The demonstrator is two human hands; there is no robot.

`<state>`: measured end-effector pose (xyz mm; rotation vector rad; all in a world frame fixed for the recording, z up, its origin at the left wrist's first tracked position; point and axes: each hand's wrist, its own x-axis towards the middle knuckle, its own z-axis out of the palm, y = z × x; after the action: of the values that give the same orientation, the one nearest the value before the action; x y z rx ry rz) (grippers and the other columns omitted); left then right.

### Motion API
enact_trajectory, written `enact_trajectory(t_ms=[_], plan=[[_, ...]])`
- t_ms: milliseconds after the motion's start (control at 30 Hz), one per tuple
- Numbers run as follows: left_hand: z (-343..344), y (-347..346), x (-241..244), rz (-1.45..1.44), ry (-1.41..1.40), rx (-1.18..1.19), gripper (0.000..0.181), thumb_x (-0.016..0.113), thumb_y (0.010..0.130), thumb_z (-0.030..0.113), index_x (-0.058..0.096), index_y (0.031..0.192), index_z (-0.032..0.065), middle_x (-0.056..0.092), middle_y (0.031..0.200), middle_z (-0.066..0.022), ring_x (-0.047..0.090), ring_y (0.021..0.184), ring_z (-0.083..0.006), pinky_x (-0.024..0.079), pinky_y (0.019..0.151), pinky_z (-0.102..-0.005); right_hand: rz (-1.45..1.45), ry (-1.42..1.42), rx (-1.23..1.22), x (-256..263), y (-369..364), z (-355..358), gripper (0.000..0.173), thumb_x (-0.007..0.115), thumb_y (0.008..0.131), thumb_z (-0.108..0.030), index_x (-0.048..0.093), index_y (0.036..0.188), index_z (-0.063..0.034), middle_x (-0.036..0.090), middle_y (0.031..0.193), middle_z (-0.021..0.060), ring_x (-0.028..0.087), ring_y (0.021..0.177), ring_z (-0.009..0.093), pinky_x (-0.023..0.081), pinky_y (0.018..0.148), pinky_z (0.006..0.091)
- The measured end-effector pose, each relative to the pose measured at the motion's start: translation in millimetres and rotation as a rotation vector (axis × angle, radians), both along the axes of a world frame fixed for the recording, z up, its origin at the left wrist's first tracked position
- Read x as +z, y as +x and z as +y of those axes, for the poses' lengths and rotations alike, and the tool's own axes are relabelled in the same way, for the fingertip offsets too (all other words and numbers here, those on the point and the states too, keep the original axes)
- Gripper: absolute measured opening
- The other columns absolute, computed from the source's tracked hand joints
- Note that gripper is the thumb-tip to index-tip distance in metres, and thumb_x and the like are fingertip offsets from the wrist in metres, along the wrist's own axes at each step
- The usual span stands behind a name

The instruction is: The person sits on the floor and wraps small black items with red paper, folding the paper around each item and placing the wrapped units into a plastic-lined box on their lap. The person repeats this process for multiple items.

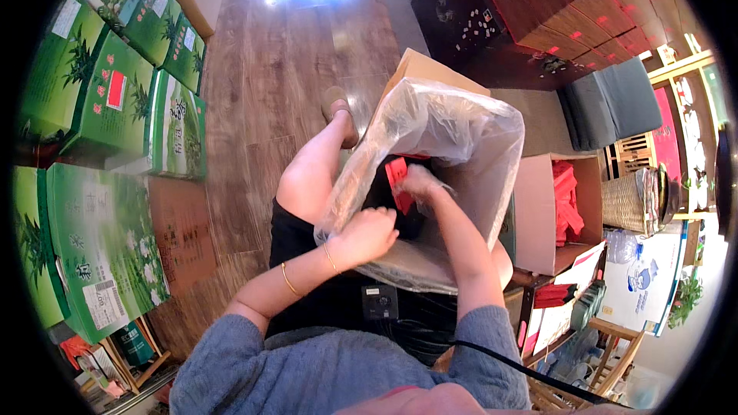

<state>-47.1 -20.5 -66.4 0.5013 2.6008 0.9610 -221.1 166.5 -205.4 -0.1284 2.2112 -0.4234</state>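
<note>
An open cardboard box (436, 73) sits tilted between the person's legs, with a clear plastic liner (461, 121) folded over its rim. Inside it, my right hand (422, 183), slightly blurred, holds a red packet (396, 176) by its side. Dark contents (375, 187) lie under the packet, and their kind is hard to make out. My left hand (367, 234) is curled over the box's near left corner, its wrist against the plastic. Its fingertips are turned away, so whatever they may grip is hidden.
Green printed cartons (109, 230) are stacked at the left. On the right stands another open carton (533, 213) with red bags (566, 202) in it, beside a woven basket (629, 202). A dark grey cushioned stool (611, 104) and a wooden cabinet (559, 6) stand farther off.
</note>
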Motion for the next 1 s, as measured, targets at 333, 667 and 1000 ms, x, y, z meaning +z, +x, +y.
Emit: enact_trajectory(t_ms=[333,667,1000], plan=[[18,-18,11,0.145,0.242,0.154,0.115,0.08,0.085,0.023,-0.001,0.158,-0.0098,0.023,0.158,-0.0418,0.047,0.134,-0.0536,0.047,0.11,-0.0492,0.459,-0.642,-0.559,185,105,-4,0.057,0.085,0.085,-0.035,0.058,0.116,0.0052,0.072,0.106,0.0109,0.067,0.093,0.014,0.056,0.08,0.0311],[24,-24,35,0.07,0.412,0.214,0.084,0.085,0.076,0.013,0.03,0.139,0.0028,0.05,0.133,-0.0217,0.054,0.128,-0.0407,0.045,0.107,-0.0451,0.279,-1.231,-0.716,181,154,53,0.05,0.062,0.103,-0.048,0.064,0.115,-0.0002,0.068,0.107,0.0075,0.067,0.092,0.016,0.057,0.087,0.0352],[9,-26,41,-0.296,0.84,0.091,0.055,0.078,0.089,0.015,0.043,0.132,0.0074,0.052,0.119,-0.0042,0.053,0.114,-0.0157,0.043,0.103,-0.0337,0.383,-1.163,-0.611,232,163,71,0.059,0.064,0.098,-0.049,0.063,0.137,-0.004,0.063,0.138,0.0112,0.052,0.136,0.024,0.038,0.115,0.0389]])
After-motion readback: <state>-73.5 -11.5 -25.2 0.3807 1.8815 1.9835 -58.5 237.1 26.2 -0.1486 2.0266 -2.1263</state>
